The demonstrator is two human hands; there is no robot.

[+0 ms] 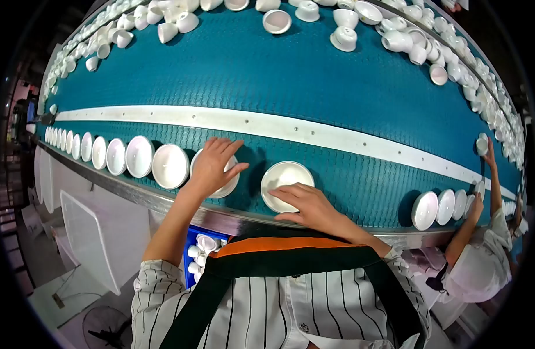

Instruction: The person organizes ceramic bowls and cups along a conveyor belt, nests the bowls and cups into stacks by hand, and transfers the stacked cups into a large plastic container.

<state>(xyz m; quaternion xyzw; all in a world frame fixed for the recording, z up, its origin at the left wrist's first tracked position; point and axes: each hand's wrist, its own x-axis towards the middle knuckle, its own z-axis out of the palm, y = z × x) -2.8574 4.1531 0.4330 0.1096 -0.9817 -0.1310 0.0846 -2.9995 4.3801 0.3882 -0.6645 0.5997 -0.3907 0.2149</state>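
Note:
My left hand lies over a white bowl on the teal belt, at the right end of a row of bowls. Its fingers are spread and cover much of that bowl. To the right, a single white bowl faces up, apart from the row. My right hand reaches over its lower right part with fingers stretched out across the inside and the thumb near the front rim. Whether the fingertips press on the bowl I cannot tell. Beside my left hand stands another white bowl.
A white divider strip runs along the belt. Many white cups crowd the far side. At right a co-worker handles cups near another bowl row. A blue crate of cups sits below the metal edge.

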